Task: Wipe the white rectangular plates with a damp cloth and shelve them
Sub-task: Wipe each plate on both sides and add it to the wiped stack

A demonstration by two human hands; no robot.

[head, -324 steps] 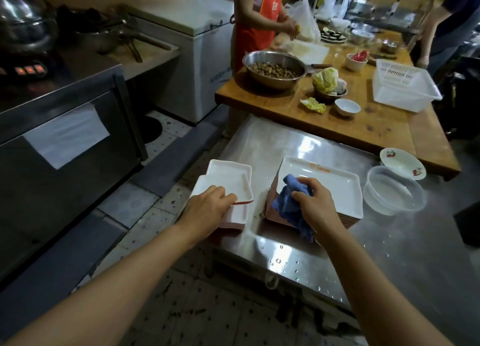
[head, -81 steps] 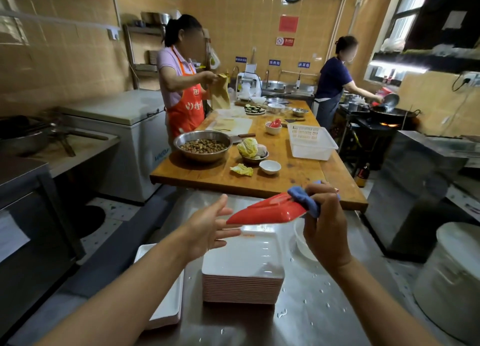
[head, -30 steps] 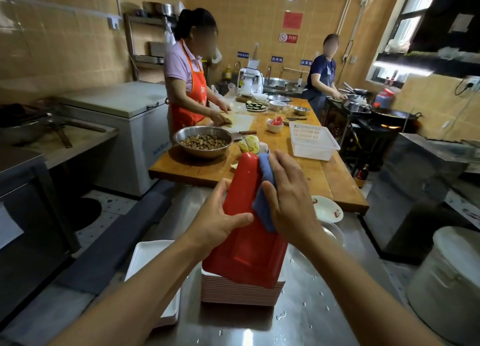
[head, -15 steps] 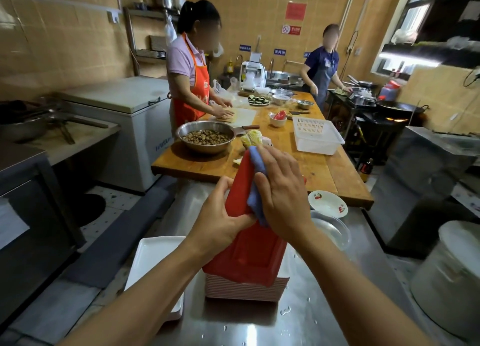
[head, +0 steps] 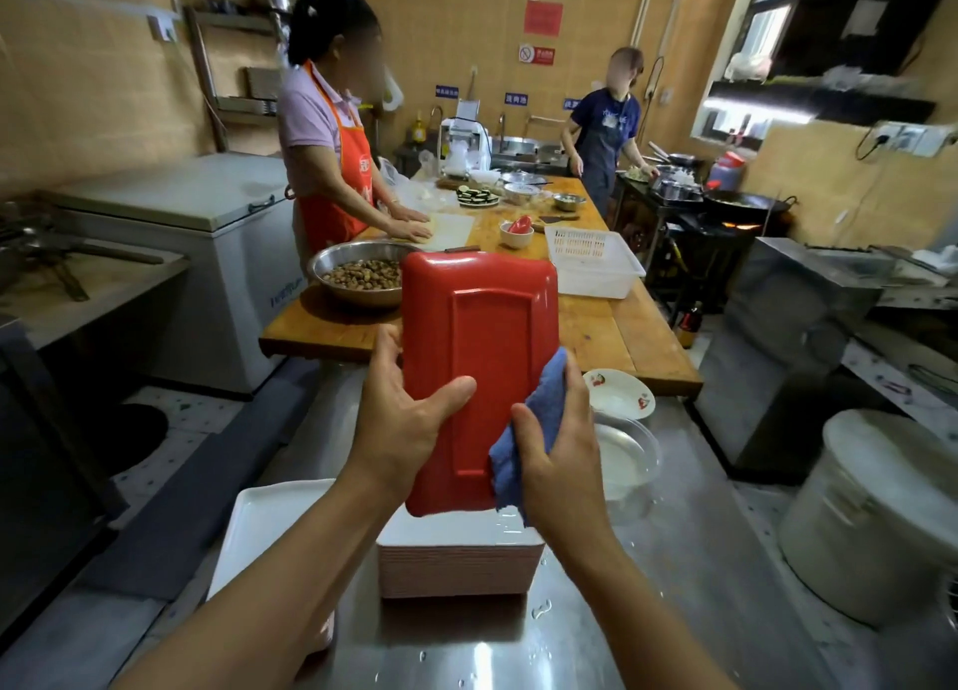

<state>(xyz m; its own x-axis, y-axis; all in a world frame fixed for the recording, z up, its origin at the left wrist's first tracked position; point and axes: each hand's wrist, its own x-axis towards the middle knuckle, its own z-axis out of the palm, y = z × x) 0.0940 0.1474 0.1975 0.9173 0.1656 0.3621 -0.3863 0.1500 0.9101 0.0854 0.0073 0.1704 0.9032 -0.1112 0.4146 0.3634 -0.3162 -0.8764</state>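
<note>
The left hand [head: 409, 425] grips the plate [head: 479, 373] upright above the stack [head: 459, 565] on the counter [head: 518, 653], red underside exposed, so the right hand [head: 557, 446], apparently clutching the cloth [head: 534, 425], can wipe its edge.

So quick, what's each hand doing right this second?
Left hand: grips the plate, held upright with its red underside toward the camera.
Right hand: holds the blue cloth against the plate's right edge.

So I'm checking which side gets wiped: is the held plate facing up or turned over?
Turned over: the plate stands on end, its red underside facing the camera, with the cloth at its right edge.
</note>
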